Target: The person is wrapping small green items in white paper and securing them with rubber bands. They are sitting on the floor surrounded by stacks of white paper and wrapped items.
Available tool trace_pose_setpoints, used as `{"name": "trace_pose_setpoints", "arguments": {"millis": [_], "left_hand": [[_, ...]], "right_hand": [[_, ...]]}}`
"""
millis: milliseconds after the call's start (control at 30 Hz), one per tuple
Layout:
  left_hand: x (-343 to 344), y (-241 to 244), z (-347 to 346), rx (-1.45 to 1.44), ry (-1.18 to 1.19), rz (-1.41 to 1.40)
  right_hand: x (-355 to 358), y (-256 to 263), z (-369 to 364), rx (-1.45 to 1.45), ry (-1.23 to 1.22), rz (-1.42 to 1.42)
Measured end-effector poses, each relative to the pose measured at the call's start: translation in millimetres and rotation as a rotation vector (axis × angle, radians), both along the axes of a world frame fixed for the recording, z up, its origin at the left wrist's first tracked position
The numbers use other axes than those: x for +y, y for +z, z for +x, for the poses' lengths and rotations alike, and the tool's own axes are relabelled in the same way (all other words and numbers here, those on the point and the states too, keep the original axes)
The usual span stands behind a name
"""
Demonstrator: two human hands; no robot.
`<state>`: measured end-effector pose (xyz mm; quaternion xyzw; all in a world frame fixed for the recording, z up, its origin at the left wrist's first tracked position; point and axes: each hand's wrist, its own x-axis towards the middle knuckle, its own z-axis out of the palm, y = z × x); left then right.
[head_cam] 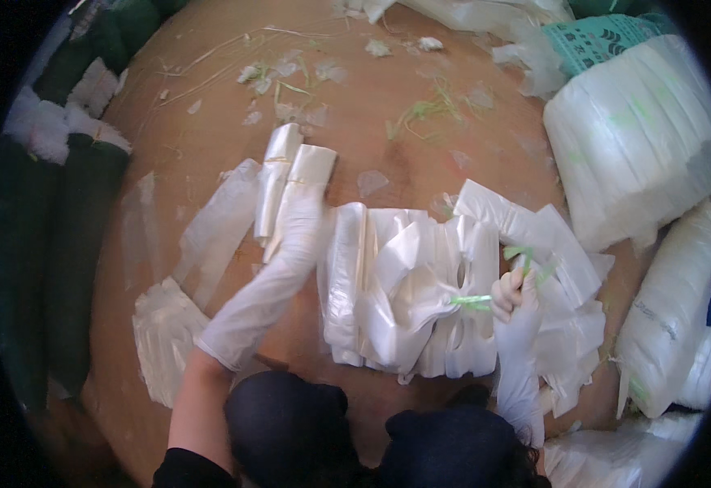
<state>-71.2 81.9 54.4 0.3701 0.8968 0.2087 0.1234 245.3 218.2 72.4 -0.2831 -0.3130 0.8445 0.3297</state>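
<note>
My right hand (pixel 517 293), in a white glove, grips a green plastic string (pixel 523 253). A second length of green string (pixel 471 301) lies across the stack of white plastic bags (pixel 413 287) before me. The stack's folds are gathered towards that string. My left hand (pixel 305 204), white-gloved and blurred, lies over a banded bundle of folded plastic bags (pixel 311 163); its fingers are not clear enough to show whether they grip it. Just left of that, another banded bundle (pixel 277 180) lies alongside. Loose white bags (pixel 559 262) spread beneath and beyond my right hand.
Flat clear bags (pixel 218 226) and a ruffled white bag pile (pixel 166 335) lie left. Dark green rolls (pixel 84 262) line the left edge. Large bag bales (pixel 636 140) and a long wrapped bundle (pixel 666 311) stand right. Green string scraps (pixel 428 113) litter the brown surface (pixel 343 79).
</note>
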Motion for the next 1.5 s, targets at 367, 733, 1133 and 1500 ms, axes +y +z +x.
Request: {"name": "trace_pose_setpoints", "arguments": {"millis": [367, 733, 1133, 1500], "left_hand": [[-68.4, -102.2, -51.7, 0.209, 0.23, -0.221], [-46.9, 57.6, 50.4, -1.624, 0.173, 0.763], [-44.9, 6.4, 103.4, -1.278, 0.049, 0.392], [-21.6, 29.3, 74.3, 0.253, -0.471, -0.292]], "right_hand": [[27.6, -10.1, -6.9, 0.208, -0.058, -0.194], [-3.0, 26.3, -51.0, -0.302, 0.435, 0.194], [-32.8, -19.2, -53.2, -0.424, 0.738, 0.098], [-41.5, -32.4, -52.4, -0.552, 0.94, 0.417]]}}
